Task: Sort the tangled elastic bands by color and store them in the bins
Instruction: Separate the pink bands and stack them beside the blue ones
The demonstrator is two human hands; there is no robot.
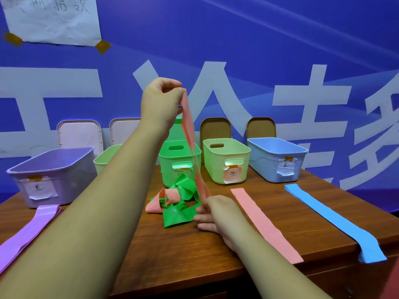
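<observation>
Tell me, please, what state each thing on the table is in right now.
left hand, raised, pinching the held pink band's top.
right hand, low, pinching its lower end.
held pink band, stretched between the hands.
tangle, green and pink bands knotted on the table.
flat pink band, laid straight.
blue bands, stacked flat, one end overhanging the table edge.
purple bands, stacked flat.
bins, open, lids off.
lids, propped upright behind the bins.

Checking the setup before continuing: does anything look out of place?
The blue band droops at its near end over the table edge, so it might slip off. The paper label on the blue bin looks crumpled and half peeled.
</observation>
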